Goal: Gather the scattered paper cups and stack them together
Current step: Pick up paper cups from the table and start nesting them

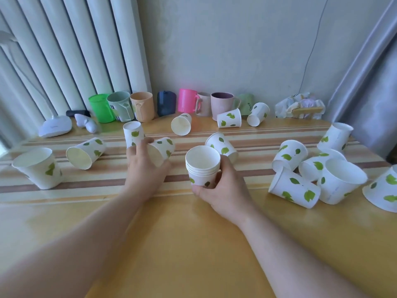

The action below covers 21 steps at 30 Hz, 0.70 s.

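Note:
White paper cups with green leaf prints lie scattered over a yellow table (pixel 171 244). My right hand (pixel 223 190) grips an upright stack of several nested cups (pixel 203 166) at the table's middle. My left hand (pixel 144 166) closes its fingers around a cup lying on its side (pixel 163 149). Just behind that hand, an upturned cup (pixel 133 133) stands on its rim. Two more cups (pixel 86 152) (pixel 36 166) lie to the left. A cluster of several cups (pixel 311 173) is piled at the right. Three cups (pixel 181 124) (pixel 229 118) (pixel 257 114) lie near the back.
A row of coloured plastic mugs (pixel 141 106) lines the back edge by the wall. A white lamp base (pixel 54 125) and a small grey object (pixel 87 123) sit at the back left. Crumpled wrapping (pixel 300 105) lies at the back right. Curtains hang on both sides.

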{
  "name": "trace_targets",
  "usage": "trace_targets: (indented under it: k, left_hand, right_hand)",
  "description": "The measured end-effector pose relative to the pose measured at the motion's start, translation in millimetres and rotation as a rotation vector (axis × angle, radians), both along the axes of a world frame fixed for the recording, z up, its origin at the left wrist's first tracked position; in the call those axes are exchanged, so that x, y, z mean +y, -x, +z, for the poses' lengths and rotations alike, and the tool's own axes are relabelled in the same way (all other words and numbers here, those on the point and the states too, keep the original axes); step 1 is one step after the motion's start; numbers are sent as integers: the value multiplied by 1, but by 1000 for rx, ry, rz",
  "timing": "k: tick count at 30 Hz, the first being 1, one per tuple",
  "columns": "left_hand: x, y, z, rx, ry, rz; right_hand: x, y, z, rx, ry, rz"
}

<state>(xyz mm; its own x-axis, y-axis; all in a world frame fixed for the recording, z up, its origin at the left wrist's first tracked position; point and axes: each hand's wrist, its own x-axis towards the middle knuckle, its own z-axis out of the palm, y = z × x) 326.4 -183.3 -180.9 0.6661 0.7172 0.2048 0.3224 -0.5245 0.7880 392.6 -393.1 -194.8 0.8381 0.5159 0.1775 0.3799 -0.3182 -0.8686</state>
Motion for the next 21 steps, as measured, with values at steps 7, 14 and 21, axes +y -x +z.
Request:
trace_targets:
  k: [7, 14, 21]
  left_hand:
    - [-5, 11, 77, -431, 157, -185]
    - [-29, 19, 92, -81, -15, -460]
    - [-37, 12, 84, -58, 90, -517]
  right_hand:
    - [1, -2, 2, 38, -3, 35]
    - [-1, 3, 5, -13, -25, -22]
    - [-3, 2, 7, -63, 25, -41]
